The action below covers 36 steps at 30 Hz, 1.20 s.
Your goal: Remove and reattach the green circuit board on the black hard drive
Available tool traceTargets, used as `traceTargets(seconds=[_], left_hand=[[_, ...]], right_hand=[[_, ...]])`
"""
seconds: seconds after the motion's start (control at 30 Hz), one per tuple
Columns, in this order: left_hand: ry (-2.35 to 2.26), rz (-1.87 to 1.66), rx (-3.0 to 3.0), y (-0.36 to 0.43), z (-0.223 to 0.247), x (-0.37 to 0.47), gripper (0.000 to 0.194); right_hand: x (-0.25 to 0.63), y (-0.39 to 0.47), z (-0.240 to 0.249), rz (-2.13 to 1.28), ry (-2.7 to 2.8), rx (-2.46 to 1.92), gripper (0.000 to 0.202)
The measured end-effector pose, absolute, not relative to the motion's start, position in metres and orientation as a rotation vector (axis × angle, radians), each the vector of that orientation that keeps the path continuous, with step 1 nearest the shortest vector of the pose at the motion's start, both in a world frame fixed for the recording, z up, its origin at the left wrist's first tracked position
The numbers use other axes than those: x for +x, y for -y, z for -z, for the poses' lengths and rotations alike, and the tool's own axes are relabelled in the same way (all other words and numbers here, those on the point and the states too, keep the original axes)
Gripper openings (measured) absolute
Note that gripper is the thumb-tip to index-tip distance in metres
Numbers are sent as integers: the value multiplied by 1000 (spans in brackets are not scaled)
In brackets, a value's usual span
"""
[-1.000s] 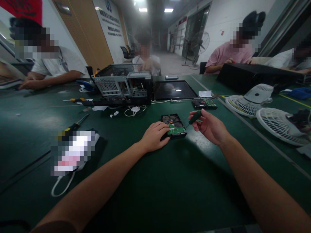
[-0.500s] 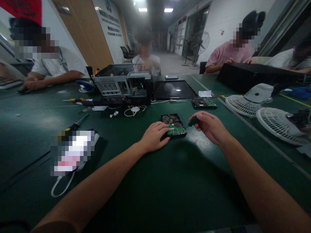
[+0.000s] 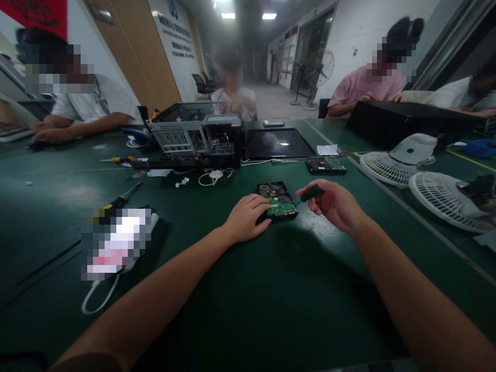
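Note:
A hard drive (image 3: 277, 192) with a green circuit board facing up lies on the dark green table. Its left side is gripped by my left hand (image 3: 248, 218), the fingers over the board's edge and the thumb at the near side. My right hand (image 3: 332, 204) holds a small screwdriver (image 3: 311, 194) by its dark green handle, to the right of the drive. The tool slants down to the left, its tip at the board's right edge; whether it sits in a screw is too small to tell.
Beyond the drive stand an opened computer case (image 3: 197, 137), a dark flat panel (image 3: 279, 143) and a second hard drive (image 3: 326, 165). White fan parts (image 3: 445, 199) lie at right. A yellow-black screwdriver (image 3: 120, 200) and a blurred-out phone (image 3: 120, 240) are at left. Several people sit around the table.
My right hand's fingers have shifted around the screwdriver handle, the index finger now stretched further along it. My left hand and the hard drive stay where they were.

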<state>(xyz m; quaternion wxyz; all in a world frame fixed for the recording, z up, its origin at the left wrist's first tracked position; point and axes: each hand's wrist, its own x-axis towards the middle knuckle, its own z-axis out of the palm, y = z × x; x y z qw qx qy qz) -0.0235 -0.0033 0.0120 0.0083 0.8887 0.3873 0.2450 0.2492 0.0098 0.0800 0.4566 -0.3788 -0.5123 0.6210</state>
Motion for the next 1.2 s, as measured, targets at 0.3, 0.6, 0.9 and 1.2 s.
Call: traceTargets(seconds=[0.3, 0.6, 0.9, 1.2], left_hand=[[-1208, -776, 2778, 3, -12, -24, 41], [-1200, -796, 2784, 1, -8, -24, 41], [-1212, -767, 2779, 3, -12, -24, 41], [-1211, -767, 2770, 3, -11, -24, 41]], right_hand=[[249, -11, -80, -1547, 1244, -970, 33], [250, -12, -74, -1428, 1348, -956, 25], [247, -11, -76, -1483, 1258, -935, 27], [250, -10, -77, -1437, 1365, -1017, 31]])
